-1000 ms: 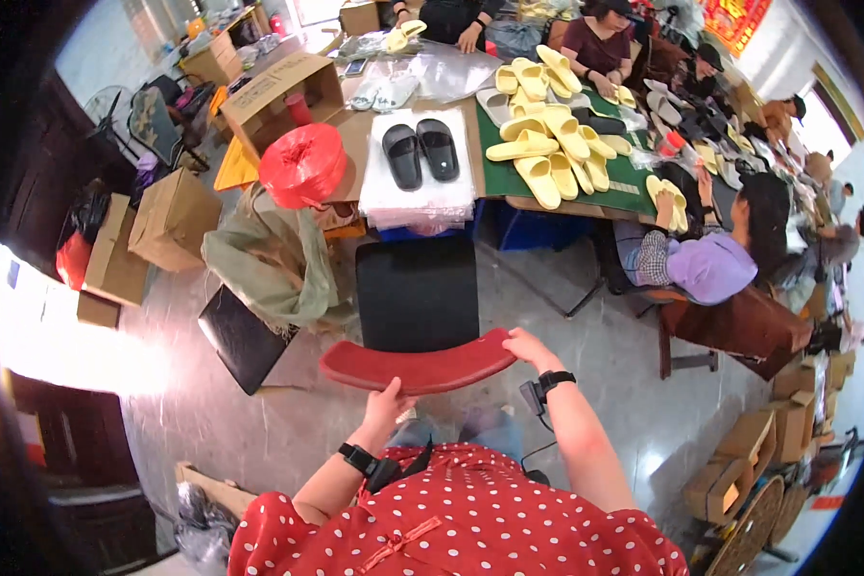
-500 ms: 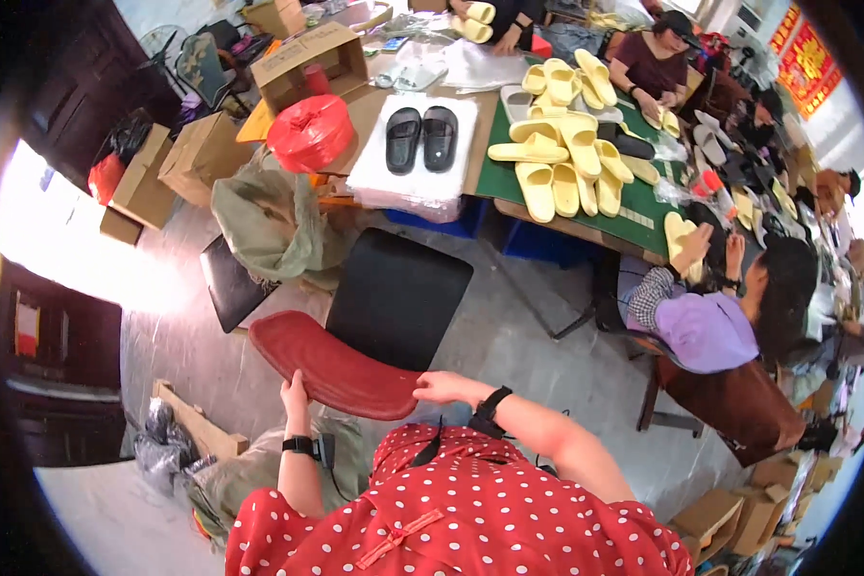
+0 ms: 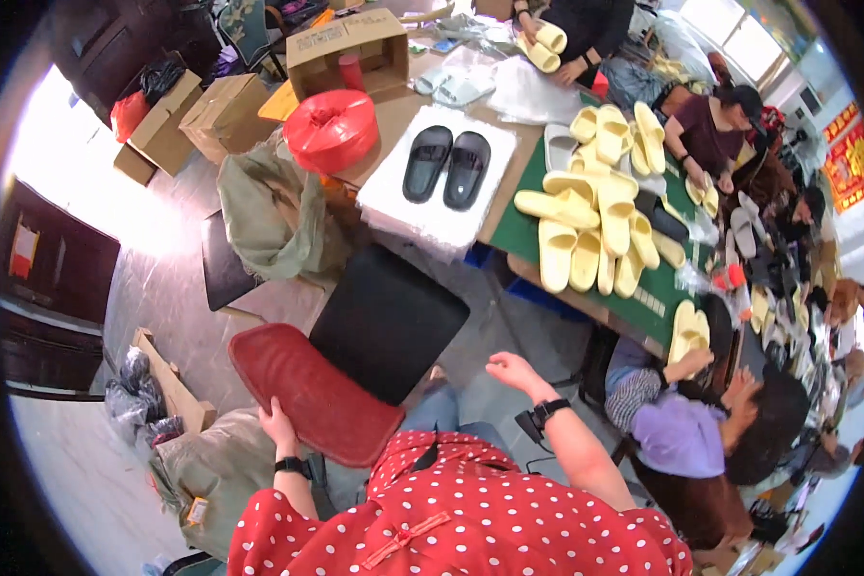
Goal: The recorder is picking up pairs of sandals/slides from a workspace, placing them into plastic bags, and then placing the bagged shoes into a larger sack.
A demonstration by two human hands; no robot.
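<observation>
Red chair backrest point(image 3: 312, 398) in my left hand point(image 3: 278, 429), my right hand point(image 3: 516, 372) held apart from it.
Of my two hands, the left closes on the backrest's near left edge, thumb over the rim and the other fingers partly hidden; the right hangs in the air, half open with loosely curled fingers, with nothing visible in it. The backrest slants just in front of me, along the near left side of the black chair seat point(image 3: 389, 322). Beyond, on the counter point(image 3: 395, 117), a pair of black slide sandals point(image 3: 425, 163) rests on a white stack of sheets point(image 3: 384, 192), between a red roll of plastic twine point(image 3: 331, 130) and piled yellow slides point(image 3: 571, 206).
</observation>
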